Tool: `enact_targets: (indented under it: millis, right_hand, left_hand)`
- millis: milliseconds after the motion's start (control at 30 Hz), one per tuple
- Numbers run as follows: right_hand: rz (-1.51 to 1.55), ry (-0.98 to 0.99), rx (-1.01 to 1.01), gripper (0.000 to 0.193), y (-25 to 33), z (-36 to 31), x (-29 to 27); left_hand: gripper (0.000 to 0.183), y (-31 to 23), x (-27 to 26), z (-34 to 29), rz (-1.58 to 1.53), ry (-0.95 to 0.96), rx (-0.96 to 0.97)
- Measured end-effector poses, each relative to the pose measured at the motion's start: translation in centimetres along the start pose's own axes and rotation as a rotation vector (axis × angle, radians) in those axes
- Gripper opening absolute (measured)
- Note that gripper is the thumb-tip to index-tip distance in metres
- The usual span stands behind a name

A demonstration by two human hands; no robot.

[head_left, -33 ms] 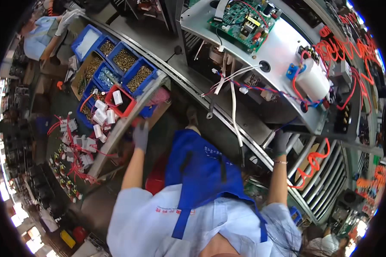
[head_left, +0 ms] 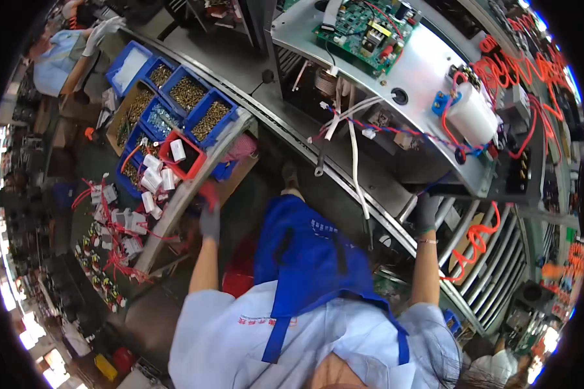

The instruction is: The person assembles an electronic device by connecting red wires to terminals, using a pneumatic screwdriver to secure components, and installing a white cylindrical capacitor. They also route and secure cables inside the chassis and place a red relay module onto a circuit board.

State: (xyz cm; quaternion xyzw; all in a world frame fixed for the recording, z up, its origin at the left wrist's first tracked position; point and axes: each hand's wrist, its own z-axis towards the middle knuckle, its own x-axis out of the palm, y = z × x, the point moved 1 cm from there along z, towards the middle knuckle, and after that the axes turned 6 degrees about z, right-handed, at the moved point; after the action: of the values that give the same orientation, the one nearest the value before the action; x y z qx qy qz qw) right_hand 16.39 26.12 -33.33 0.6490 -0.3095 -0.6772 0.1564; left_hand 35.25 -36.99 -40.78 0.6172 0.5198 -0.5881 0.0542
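Note:
My left hand (head_left: 209,222), in a grey glove, reaches beside the wooden edge (head_left: 183,202) of the parts cart. A blurred red thing (head_left: 207,193) lies at its fingertips; motion smear hides whether the fingers hold it. At the right, my gloved right hand (head_left: 426,211) is by the metal rail, just below the near corner of a metal chassis plate (head_left: 428,58). Its fingers are largely hidden. The plate carries a green circuit board (head_left: 363,39) and a white cylinder (head_left: 474,118). White cables (head_left: 355,162) with dark ends hang from it.
Blue bins (head_left: 187,93) of brass-coloured fasteners and a red bin (head_left: 182,155) stand on the cart, with white capacitors (head_left: 152,179) alongside. Coiled orange hoses (head_left: 477,243) hang at the right, above metal rollers (head_left: 493,279). Another person's gloved hand (head_left: 104,31) shows at the far left.
My left hand has shifted slightly toward me, and the red thing at its fingertips shows more plainly. My right hand stays at nearly the same place.

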Motion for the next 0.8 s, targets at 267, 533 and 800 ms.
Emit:
enact_targets:
  millis: [267,533,800]
  right_hand:
    - [0.136,-0.141,-0.024,0.022,0.8,0.4,-2.4]
    - [0.129,-0.134,-0.226,0.032,-6.2,2.5,-2.3]
    - [0.083,-0.183,-0.329,0.032,-3.4,1.6,-2.4]
  left_hand:
    - [0.068,27.4,5.8,-13.4,-0.404,0.514,-0.952]
    - [0.064,23.1,10.8,-13.7,-0.667,0.481,-0.91]
    - [0.06,20.5,10.9,-10.8,-0.656,0.473,-0.923]
